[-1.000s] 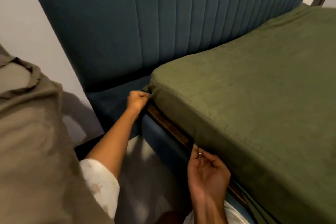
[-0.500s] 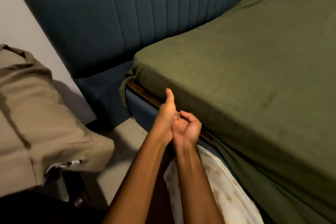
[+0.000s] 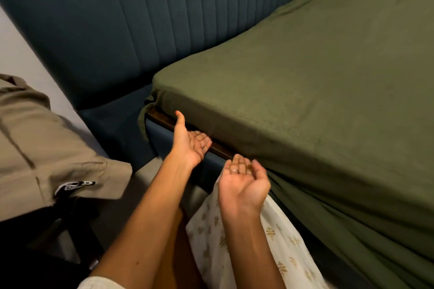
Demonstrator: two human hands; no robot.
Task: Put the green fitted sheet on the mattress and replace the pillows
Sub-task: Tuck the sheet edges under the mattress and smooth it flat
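The green fitted sheet (image 3: 305, 91) covers the mattress top and drapes down its near side, with loose folds hanging toward the lower right. At the head corner a bit of sheet hangs over the dark wooden frame rail (image 3: 220, 149). My left hand (image 3: 191, 142) is palm up at the mattress's lower edge, fingertips at the gap between mattress and rail, thumb pointing up. My right hand (image 3: 243, 182) is palm up a little nearer, fingers loosely curled, holding nothing, just below the sheet's edge. No pillow on the mattress is in view.
A tall dark blue ribbed headboard (image 3: 164, 19) stands behind the mattress. A tan fabric bundle (image 3: 40, 148) lies at the left on a dark stand. A white patterned garment (image 3: 234, 241) covers my lap. A narrow strip of floor (image 3: 131, 195) runs between bundle and bed.
My left hand left the head corner and came along the rail. The two hands, close together half a second ago, have parted and turned palm up at the mattress edge.
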